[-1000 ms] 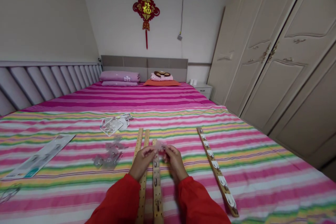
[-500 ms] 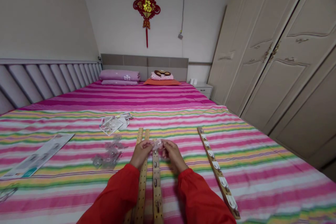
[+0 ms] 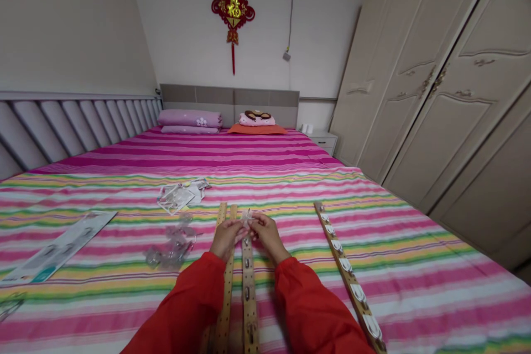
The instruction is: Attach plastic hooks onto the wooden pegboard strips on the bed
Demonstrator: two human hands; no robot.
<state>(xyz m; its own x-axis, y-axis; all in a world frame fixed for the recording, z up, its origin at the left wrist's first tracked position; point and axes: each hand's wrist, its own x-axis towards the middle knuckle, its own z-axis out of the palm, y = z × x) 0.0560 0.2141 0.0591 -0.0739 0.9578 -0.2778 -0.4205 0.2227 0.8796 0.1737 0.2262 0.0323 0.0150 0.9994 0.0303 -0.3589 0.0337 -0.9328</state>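
Both hands meet over the far end of a perforated wooden strip [image 3: 248, 287] that has several small metal fittings along it. My left hand [image 3: 226, 237] pinches the edge of a small clear plastic piece [image 3: 248, 215]. Closed on the same piece from the other side is my right hand [image 3: 267, 237]. A thin upright part shows at the top of the plastic; its exact kind is too small to tell. Two more perforated strips [image 3: 224, 310] lie just to the left, partly under my left hand and sleeve.
To the right lies a strip with white coiled loops [image 3: 345, 265]. Crumpled clear plastic packaging [image 3: 176, 246], a pile of opened packets [image 3: 182, 195] and a long white card [image 3: 62, 247] are on the left. All rest on a striped bedsheet [image 3: 415, 287]; a wardrobe [image 3: 440, 94] stands at right.
My hands have drawn closer together around the clear plastic piece and turned it up, so a thin part now points upward. The view has shifted slightly.
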